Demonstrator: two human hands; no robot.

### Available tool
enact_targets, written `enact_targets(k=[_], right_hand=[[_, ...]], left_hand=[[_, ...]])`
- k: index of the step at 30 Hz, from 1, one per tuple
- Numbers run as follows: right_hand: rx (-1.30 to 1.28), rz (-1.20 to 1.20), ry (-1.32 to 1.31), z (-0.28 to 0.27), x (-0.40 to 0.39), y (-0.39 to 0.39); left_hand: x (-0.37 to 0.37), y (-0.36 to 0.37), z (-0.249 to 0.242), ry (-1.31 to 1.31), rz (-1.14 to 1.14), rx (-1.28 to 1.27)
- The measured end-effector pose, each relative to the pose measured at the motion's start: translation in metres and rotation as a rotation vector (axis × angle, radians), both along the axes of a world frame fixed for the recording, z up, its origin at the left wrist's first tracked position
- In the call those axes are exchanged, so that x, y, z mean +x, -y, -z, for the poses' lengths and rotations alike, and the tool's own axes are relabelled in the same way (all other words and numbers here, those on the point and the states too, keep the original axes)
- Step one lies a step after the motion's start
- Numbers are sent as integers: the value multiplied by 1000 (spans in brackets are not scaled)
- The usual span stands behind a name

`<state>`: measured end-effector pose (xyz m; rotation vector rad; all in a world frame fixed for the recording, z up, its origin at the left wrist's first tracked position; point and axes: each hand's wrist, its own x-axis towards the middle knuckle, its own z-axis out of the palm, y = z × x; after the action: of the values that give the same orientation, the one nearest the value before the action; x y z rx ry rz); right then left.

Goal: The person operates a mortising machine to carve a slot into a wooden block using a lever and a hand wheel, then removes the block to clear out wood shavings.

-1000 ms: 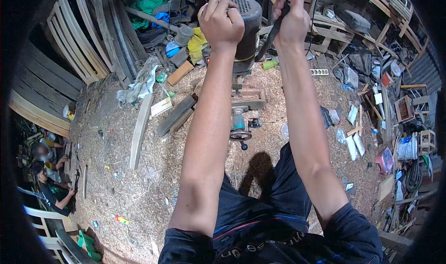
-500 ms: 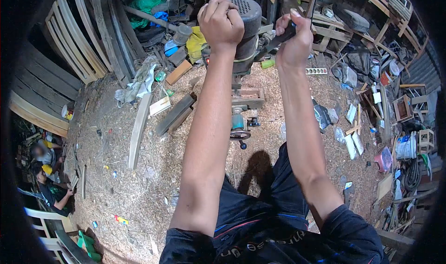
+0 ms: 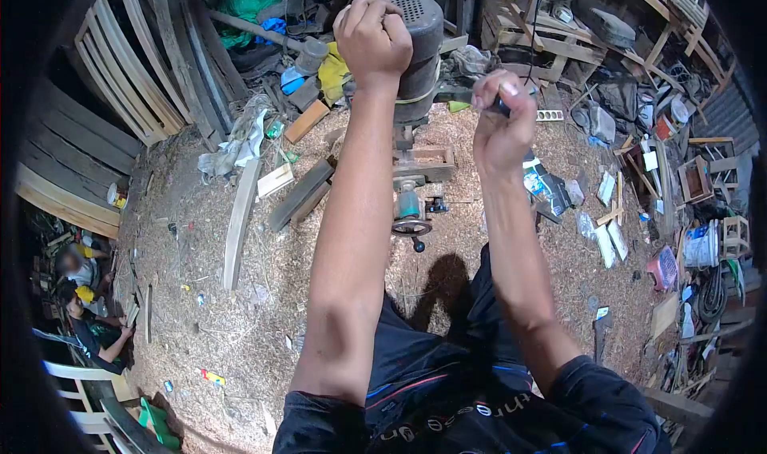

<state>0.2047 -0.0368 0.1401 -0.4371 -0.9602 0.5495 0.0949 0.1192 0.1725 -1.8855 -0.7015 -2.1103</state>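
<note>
My left hand (image 3: 373,42) is closed in a fist against the left side of a dark cylindrical motor housing (image 3: 421,34) with a perforated round top; what its fingers hold, if anything, is hidden. To the right of the housing, my right hand (image 3: 505,118) has its fingers curled round a dark handle, of which only the rounded end shows. Below the motor, the machine has a wooden-framed part (image 3: 423,166), a green metal part (image 3: 408,205) and a handwheel (image 3: 411,228) with a black knob.
Wood blocks (image 3: 302,194) and a long board (image 3: 241,226) lie on the shaving-covered floor to the left. Curved slats (image 3: 128,70) lean at the upper left. Another person (image 3: 100,338) sits at the far left. Scrap wood and a pink basket (image 3: 662,268) are on the right.
My right hand has moved down, and the dark lever seen running from the machine to it is now mostly out of sight. My left hand has shifted slightly left.
</note>
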Motion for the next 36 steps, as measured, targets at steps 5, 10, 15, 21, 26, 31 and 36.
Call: enact_targets(k=[5,10,15,21,26,31,36], right_hand=[[28,-13,26,16,-1,14],[25,-9,72,34,-3,29],[11,-13,131,56,-3,45],[-6,45,158,51,-5,45],[-52,106,216,42,-5,39],[-102,183,167,1,-1,5],[52,392,354,-47,17,-76]], left_hand=[[-1,4,1,-9,-8,-13],[-2,5,4,-21,3,-39],[-2,3,7,-26,-1,-26],[-1,0,4,-21,2,-10],[-2,-1,0,-13,14,-65],[-2,4,-3,-18,6,-89],[-3,-1,-14,-19,4,-63]])
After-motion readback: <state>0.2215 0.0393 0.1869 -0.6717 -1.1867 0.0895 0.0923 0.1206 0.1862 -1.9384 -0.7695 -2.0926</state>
